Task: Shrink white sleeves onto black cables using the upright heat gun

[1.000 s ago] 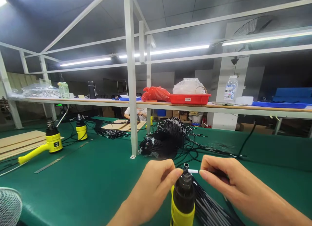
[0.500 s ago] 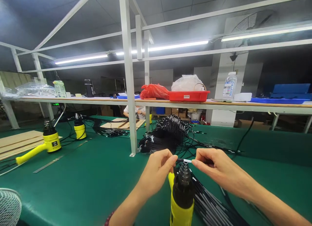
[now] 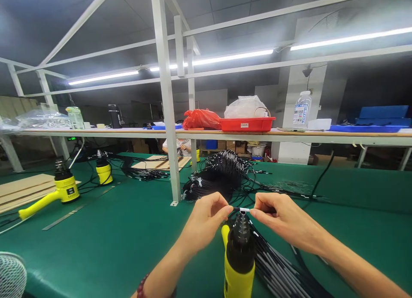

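Note:
An upright heat gun (image 3: 240,259) with a yellow body and black nozzle stands on the green mat directly below my hands. My left hand (image 3: 206,221) and my right hand (image 3: 283,216) pinch a short black cable with a white sleeve (image 3: 244,209) between their fingertips, just above the nozzle. The sleeve does not seem to touch the nozzle. A bundle of black cables (image 3: 277,268) fans out on the mat beneath my right forearm, and a large heap of black cables (image 3: 212,182) lies beyond my hands.
Two more yellow heat guns (image 3: 66,186) stand at the left near stacked wooden boards (image 3: 22,193). A white steel post (image 3: 165,96) rises from the mat and supports a shelf (image 3: 225,133) holding a red tray (image 3: 247,124). A co-worker (image 3: 178,146) sits beyond. A mesh fan (image 3: 11,274) sits at lower left.
My hands have risen and drawn closer, lifting the white-sleeved cable end further above the nozzle. The view has tilted slightly, and a bracelet on my left wrist has come into sight.

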### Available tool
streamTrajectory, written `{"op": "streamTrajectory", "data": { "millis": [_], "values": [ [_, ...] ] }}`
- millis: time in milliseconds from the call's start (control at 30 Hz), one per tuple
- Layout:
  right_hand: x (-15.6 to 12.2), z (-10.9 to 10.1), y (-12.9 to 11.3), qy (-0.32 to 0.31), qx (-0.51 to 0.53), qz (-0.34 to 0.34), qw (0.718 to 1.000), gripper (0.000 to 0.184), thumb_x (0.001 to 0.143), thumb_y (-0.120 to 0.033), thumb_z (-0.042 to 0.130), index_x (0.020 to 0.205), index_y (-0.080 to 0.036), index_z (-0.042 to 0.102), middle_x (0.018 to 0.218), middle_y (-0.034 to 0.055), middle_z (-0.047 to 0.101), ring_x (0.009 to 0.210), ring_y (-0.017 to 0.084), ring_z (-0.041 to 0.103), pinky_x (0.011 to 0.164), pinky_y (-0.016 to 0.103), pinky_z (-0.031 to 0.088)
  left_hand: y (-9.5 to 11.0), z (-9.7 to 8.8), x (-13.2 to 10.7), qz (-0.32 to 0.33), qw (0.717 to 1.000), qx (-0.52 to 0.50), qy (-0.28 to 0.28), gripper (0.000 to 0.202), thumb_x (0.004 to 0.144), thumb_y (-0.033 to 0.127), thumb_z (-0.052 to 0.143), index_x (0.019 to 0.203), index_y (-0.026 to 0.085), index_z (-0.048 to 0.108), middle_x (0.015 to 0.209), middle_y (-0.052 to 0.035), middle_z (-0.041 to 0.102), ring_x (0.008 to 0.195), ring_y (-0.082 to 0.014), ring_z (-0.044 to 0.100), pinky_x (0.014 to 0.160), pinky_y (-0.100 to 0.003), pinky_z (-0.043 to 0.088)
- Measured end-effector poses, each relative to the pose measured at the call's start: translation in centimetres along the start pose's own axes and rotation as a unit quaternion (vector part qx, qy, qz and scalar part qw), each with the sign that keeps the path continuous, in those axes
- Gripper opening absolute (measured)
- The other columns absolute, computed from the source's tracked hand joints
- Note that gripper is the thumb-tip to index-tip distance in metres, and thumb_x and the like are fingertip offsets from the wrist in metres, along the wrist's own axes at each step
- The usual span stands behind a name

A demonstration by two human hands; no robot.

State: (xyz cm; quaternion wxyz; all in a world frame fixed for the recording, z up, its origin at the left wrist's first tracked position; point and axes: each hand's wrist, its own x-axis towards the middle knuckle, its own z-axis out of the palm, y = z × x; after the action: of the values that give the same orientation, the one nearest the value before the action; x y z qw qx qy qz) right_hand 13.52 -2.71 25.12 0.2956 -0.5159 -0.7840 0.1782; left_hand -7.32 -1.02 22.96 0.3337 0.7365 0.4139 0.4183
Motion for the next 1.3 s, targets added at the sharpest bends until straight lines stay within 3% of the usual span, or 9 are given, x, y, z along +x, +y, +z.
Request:
{"op": "streamTrajectory", "data": {
  "millis": [433,533,667,1133,1300],
  "values": [
    [-0.30,-0.38,-0.09,0.000,0.017,-0.023,1.000,0.026,0.091,-0.030,0.048,0.069,-0.019,0.053,0.062,-0.0052,0.047,0.058,0.012,0.038,0.053,0.024,0.028,0.71,-0.45,-0.23,0.014,0.999,0.030,0.004,0.016,0.089,0.032,0.057,0.081,0.018,0.058,0.075,0.0021,0.059,0.072,-0.0145,0.054,0.064,-0.025,0.040],
    [-0.44,-0.50,-0.14,0.003,0.028,-0.037,0.999,0.026,0.091,-0.030,0.048,0.068,-0.019,0.052,0.062,-0.0049,0.046,0.059,0.012,0.038,0.053,0.024,0.029,0.49,-0.43,-0.15,0.013,0.998,0.069,-0.003,0.031,0.096,0.042,0.047,0.080,0.018,0.059,0.070,0.0010,0.062,0.068,-0.0154,0.056,0.061,-0.025,0.039],
    [-0.48,-0.47,-0.06,0.003,0.032,-0.042,0.999,0.026,0.091,-0.029,0.049,0.068,-0.019,0.053,0.061,-0.0047,0.046,0.058,0.012,0.037,0.053,0.024,0.028,0.07,-0.29,0.08,0.010,0.994,0.111,-0.017,0.050,0.099,0.047,0.035,0.063,0.018,0.056,0.056,0.0017,0.055,0.056,-0.0139,0.051,0.057,-0.025,0.036],
    [-0.43,-0.77,0.49,-0.013,0.043,-0.014,0.999,0.027,0.090,-0.034,0.052,0.069,-0.018,0.060,0.065,-0.0025,0.054,0.061,0.014,0.044,0.055,0.025,0.032,0.63,-0.40,-0.10,0.022,0.999,0.026,-0.021,0.018,0.089,0.031,0.055,0.078,0.017,0.057,0.074,0.0016,0.057,0.072,-0.0149,0.050,0.063,-0.025,0.037],
    [-0.51,-0.77,0.33,-0.013,0.024,-0.024,0.999,0.032,0.092,-0.035,0.050,0.067,-0.018,0.058,0.062,-0.0033,0.051,0.059,0.013,0.040,0.053,0.025,0.028,0.37,-0.33,-0.16,0.017,0.998,0.047,-0.027,0.040,0.097,0.042,0.041,0.067,0.019,0.051,0.064,0.0018,0.055,0.063,-0.0142,0.049,0.060,-0.025,0.035]
  ]
}}
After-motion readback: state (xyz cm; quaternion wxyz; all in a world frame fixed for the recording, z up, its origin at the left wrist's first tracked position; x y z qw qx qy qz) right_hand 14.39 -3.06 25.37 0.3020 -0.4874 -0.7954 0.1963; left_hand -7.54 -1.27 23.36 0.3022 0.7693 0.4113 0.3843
